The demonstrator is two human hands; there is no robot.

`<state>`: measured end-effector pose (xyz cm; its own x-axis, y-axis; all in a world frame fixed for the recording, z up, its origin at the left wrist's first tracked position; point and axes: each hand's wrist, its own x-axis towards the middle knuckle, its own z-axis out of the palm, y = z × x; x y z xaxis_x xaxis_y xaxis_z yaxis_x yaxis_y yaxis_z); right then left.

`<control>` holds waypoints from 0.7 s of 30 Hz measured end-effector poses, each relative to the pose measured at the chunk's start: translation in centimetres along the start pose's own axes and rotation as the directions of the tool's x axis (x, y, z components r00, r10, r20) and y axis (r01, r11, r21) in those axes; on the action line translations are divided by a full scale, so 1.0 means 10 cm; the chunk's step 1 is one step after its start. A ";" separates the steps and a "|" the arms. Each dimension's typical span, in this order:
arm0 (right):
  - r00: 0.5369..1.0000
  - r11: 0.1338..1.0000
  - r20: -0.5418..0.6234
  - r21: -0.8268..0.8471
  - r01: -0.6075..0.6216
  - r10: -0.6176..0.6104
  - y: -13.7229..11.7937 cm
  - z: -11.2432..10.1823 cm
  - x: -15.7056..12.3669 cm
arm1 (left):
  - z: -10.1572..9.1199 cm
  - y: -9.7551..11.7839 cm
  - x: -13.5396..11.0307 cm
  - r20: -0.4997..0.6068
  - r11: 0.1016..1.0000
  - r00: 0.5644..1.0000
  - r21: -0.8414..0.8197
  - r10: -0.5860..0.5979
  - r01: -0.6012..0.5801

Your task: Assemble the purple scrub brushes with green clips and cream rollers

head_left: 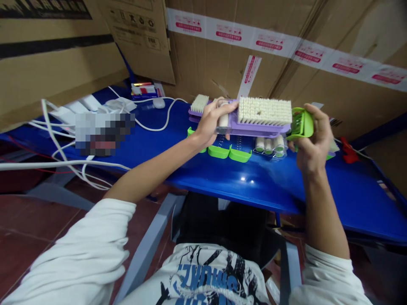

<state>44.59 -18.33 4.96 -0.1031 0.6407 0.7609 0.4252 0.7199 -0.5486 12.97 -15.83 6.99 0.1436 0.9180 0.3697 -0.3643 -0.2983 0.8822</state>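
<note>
My left hand (210, 120) is closed around the left end of a purple brush (264, 113) with a dense block of cream bristles facing me. Beside those fingers, a clear plastic part with a pale cylinder sits at that end of the brush. In my right hand (313, 146) is a bright green plastic cap (299, 123), its hollow side turned toward the right end of the brush. Whether cap and brush touch I cannot tell. Below them on the table lie green caps (240, 155), thin springs (239, 142) and pale cylinders (269, 145) in clear plastic.
Another bristled purple brush (200, 103) lies behind my left hand. White cables (162, 126) and power strips crowd the left of the blue table (152, 163), near a blurred patch. A red object (349, 150) lies at right. Cardboard (206, 55) walls the back.
</note>
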 end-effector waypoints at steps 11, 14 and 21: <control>0.949 0.997 -0.306 0.017 -0.073 0.074 -0.09 0.04 -0.02 | -0.87 0.15 0.67 -0.174 0.996 0.981 -0.018 0.085 -0.089; 0.984 0.991 -0.120 0.061 -0.123 0.130 -0.30 0.30 -0.07 | -0.99 0.15 0.74 -0.193 0.992 0.976 -0.055 0.103 -0.116; 0.938 0.977 0.278 -0.090 -0.191 0.209 -0.72 0.87 -0.22 | -1.07 0.06 0.80 -0.196 0.996 0.976 -0.002 0.092 -0.094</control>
<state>33.94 -22.66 4.22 -0.2579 0.8251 0.5026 0.5163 0.5574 -0.6502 4.06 -5.83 7.39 -0.0732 0.9199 0.3852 -0.3776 -0.3830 0.8430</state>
